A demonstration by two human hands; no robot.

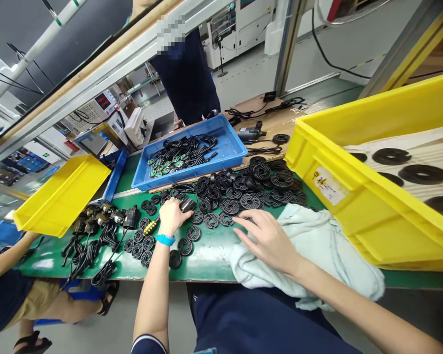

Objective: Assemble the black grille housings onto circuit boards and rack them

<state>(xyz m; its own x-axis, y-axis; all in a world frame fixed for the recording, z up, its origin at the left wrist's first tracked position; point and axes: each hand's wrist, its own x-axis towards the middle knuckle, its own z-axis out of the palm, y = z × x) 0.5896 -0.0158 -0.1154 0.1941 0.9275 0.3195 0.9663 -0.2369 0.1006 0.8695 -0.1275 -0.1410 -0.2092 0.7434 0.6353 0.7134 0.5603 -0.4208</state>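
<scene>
My left hand, with a blue band on the wrist, is closed round a small black part on the green bench top; a yellow-and-black screwdriver lies under the wrist. My right hand lies flat with fingers spread, over a pale cloth, its fingertips reaching toward the black round grille discs scattered across the bench. More discs lie to the left of my left wrist.
A large yellow crate with black rings on cardboard stands at the right. A blue tray of cables and small circuit boards sits behind the discs. Black pumps with cables and a yellow bin are at left. Another person sits at lower left; one stands behind.
</scene>
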